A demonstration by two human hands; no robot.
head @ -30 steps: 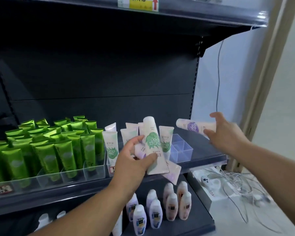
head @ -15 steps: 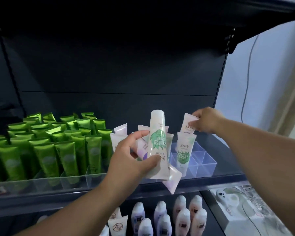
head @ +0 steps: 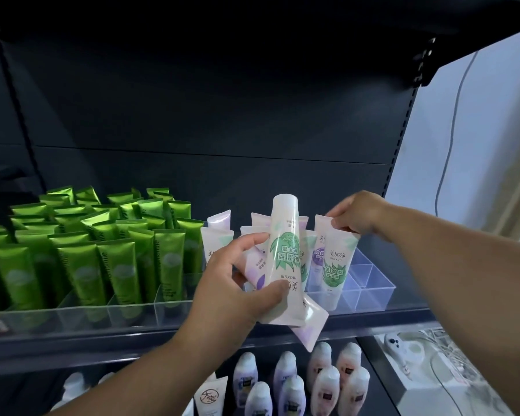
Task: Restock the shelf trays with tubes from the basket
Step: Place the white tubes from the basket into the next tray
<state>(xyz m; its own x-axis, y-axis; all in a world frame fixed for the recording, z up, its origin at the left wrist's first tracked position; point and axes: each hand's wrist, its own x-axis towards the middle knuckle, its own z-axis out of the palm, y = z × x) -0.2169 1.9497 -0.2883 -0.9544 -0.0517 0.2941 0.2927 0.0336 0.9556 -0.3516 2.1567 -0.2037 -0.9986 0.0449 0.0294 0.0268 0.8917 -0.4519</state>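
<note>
Tubes [head: 283, 259] stand fanned mid-frame in the left hand [head: 234, 292], its fingers [head: 252, 240] curled round them, a ready supply. Right hand [head: 357, 217] pinches the crimped end of one tube [head: 321, 232], seating it upright in the clear tray [head: 385, 298] right of centre, beside empty compartments [head: 370, 274].

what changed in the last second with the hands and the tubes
The right hand brought the white purple-labelled tube in from the right, turned it crimp-up and lowered it into the clear plastic tray, still pinching its top. Unchanged: the left hand grips its bundle of white tubes; the shiny green tubes stand in place.
</note>
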